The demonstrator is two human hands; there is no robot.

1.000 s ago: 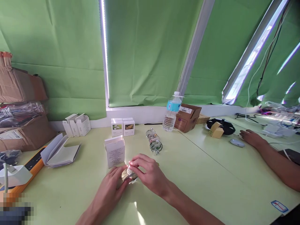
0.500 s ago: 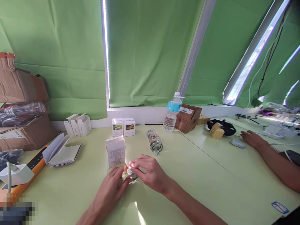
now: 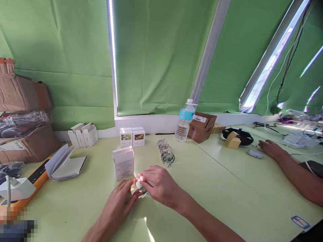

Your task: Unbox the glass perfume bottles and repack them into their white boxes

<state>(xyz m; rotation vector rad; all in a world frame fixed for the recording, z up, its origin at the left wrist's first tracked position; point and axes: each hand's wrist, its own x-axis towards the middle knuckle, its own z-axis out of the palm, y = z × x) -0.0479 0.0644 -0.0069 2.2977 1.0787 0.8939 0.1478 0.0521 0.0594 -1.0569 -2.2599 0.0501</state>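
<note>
We hold a small glass piece (image 3: 138, 188) between our two hands, low over the pale green table (image 3: 209, 198), a narrow grip closed around it. Our left hand (image 3: 116, 201) cups it from the near left, and the fingertips (image 3: 142, 176) of our right hand (image 3: 161, 187) pinch it from above. It glints clear and gold, but our fingers hide most of it, so its exact form is hard to tell.

Just beyond our hands stands an upright white carton (image 3: 123, 163), close to but not touching our left hand. Further back sit two picture-printed boxes (image 3: 132, 137), side by side, and a stack of glass pieces (image 3: 166, 153) lies on its side to their right. Behind that are a water bottle (image 3: 184, 122) and a cardboard box (image 3: 202, 127).

To the left are three open white cartons (image 3: 82, 134) and a folded white insert (image 3: 66, 163), with an orange power strip (image 3: 37, 178) beside it. At the right, well apart from us, a co-worker's hand (image 3: 271, 149) rests on the table near a mouse (image 3: 255, 154) — a tan box (image 3: 233, 141) sits beyond them.
</note>
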